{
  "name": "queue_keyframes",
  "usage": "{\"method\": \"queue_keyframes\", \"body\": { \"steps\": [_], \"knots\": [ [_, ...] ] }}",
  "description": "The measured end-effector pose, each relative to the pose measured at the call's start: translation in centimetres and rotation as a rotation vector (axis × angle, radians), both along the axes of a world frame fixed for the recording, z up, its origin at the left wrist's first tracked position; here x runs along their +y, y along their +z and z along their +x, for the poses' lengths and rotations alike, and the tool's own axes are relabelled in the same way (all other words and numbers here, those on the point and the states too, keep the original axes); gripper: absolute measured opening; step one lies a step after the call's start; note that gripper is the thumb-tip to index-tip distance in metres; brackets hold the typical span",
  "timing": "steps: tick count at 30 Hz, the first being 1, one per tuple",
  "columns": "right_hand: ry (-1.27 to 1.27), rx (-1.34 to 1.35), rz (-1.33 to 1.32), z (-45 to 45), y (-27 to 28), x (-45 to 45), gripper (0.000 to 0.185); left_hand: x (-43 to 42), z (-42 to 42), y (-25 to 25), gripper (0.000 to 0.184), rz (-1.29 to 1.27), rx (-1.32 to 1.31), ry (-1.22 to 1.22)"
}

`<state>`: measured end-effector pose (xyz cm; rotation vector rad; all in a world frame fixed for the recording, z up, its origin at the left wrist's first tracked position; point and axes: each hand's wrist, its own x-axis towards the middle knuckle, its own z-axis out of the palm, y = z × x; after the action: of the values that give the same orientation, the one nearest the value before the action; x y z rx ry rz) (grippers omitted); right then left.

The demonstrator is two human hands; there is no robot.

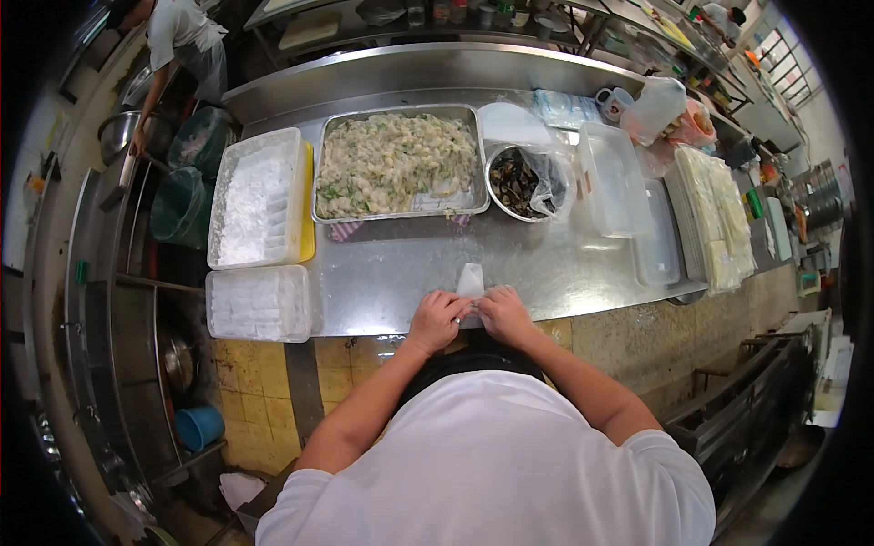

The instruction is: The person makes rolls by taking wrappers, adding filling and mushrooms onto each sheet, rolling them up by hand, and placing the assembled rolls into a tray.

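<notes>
My left hand (438,320) and my right hand (504,315) meet at the front edge of the steel table (382,273). Between them lies a small white wrapper (471,280), its far end showing beyond my fingertips. Both hands pinch its near end, which is mostly hidden under the fingers. Farther back, a metal tray (398,217) holds a pale chopped filling with green bits (391,159). Right of the tray stands a bowl of dark pieces (517,182) with a plastic bag at its side.
White powdery tub (258,196) and a smaller tub of white rolls (259,303) stand left. Clear plastic containers (608,182) and a stack of pale yellow sheets (715,218) are right. One person (187,45) reaches toward bins at the upper left; another (724,23) is far right.
</notes>
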<state>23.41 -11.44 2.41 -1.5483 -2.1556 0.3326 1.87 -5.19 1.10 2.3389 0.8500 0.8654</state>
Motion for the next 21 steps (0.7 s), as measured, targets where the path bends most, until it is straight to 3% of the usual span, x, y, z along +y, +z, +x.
{"method": "queue_keyframes", "body": {
  "steps": [3, 6, 10, 13, 16, 19, 21],
  "knots": [
    [-0.009, -0.032, -0.038, -0.1, 0.1, 0.6, 0.016, 0.2, 0.3, -0.1, 0.018, -0.055, 0.008, 0.028],
    [-0.102, 0.117, 0.013, -0.8, 0.7, 0.7, 0.017, 0.5, 0.6, 0.2, 0.015, -0.11, 0.04, 0.033],
    [0.028, -0.051, 0.081, -0.6, 2.5, -0.3, 0.024, 1.3, 1.3, 0.7, 0.01, -0.19, 0.121, 0.038],
    [0.046, -0.147, 0.044, -0.7, 2.3, -0.2, 0.028, 2.2, 1.5, 1.0, 0.013, -0.266, 0.195, 0.023],
    [0.062, -0.219, 0.03, -0.6, 1.8, 0.5, 0.028, 2.6, 1.1, 2.9, 0.022, -0.174, 0.029, 0.05],
    [0.067, -0.226, 0.015, -0.1, 1.9, 1.1, 0.029, 3.4, -0.4, 4.4, 0.031, -0.112, 0.12, -0.166],
    [0.072, -0.191, 0.006, 0.1, 1.5, 1.6, 0.03, 3.6, -0.6, 2.4, 0.031, -0.089, 0.118, -0.183]
  ]
}}
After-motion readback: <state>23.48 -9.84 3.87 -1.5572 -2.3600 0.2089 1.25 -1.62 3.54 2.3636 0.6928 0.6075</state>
